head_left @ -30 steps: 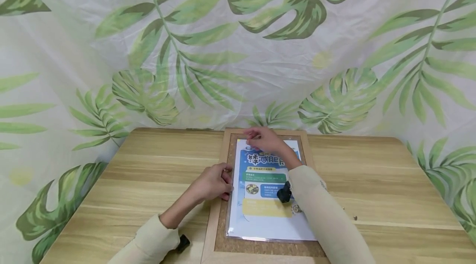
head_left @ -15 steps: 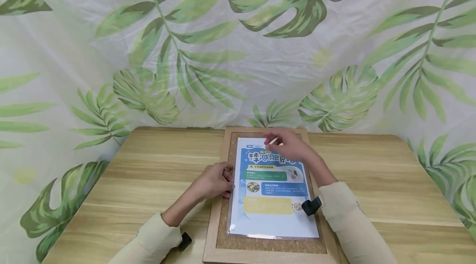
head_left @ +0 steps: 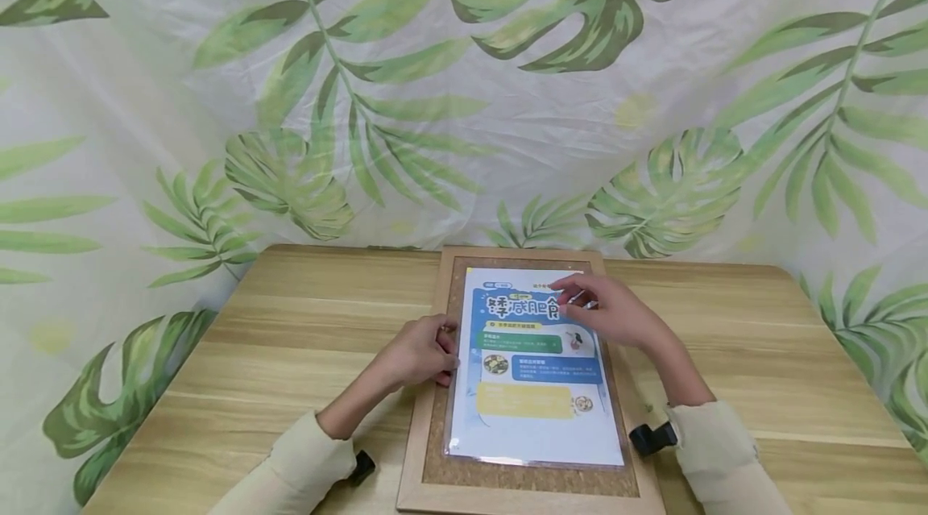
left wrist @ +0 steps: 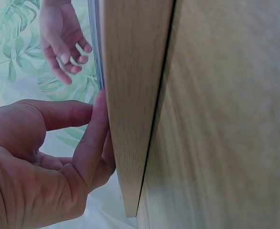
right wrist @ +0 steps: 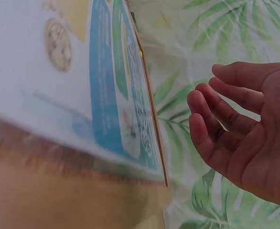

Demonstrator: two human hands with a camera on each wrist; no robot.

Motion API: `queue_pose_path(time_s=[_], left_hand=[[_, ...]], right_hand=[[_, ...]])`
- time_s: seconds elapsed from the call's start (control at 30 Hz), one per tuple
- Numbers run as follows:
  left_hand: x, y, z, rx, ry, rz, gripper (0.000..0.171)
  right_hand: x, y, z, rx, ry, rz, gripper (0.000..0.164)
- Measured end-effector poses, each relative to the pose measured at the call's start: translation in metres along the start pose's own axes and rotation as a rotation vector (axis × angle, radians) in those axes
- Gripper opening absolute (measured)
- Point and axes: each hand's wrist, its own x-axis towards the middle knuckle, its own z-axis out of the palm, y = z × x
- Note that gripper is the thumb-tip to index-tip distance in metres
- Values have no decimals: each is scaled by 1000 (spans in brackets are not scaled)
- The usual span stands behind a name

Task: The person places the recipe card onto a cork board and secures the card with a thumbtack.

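Note:
A printed poster [head_left: 536,438] in a clear, glossy sleeve lies on a wood-framed cork board [head_left: 529,483]. A small yellow spot [head_left: 470,269] marks its upper left corner. My left hand [head_left: 419,351] rests at the poster's left edge; in the left wrist view, thumb and fingertips meet beside the wooden frame [left wrist: 135,95]. Whether they pinch the sleeve is hard to see. Over the poster's upper right part hovers my right hand [head_left: 612,309], its fingers loosely bent. The right wrist view shows thumb and fingers [right wrist: 216,117] apart with nothing between them.
The board lies on a wood-grain table [head_left: 326,321], reaching its far edge. Behind hangs a leaf-patterned cloth [head_left: 406,96]. Black camera mounts [head_left: 652,438] sit at both wrists. A tiny object [head_left: 648,408] lies right of the board.
My right hand has moved from the poster's top left across to its upper right, uncovering the printed title. The left hand stays at the left edge.

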Motion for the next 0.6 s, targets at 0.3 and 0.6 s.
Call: queue_pose_path(time_s=[0.3,0.6], left_hand=[[0,3,-3,14,-1,12,62],[-2,2,-3,16,-8,14,62]], right_hand=[[-31,16,-17,4,48,7,36],[-56,30,-25,-9,62,6,33]])
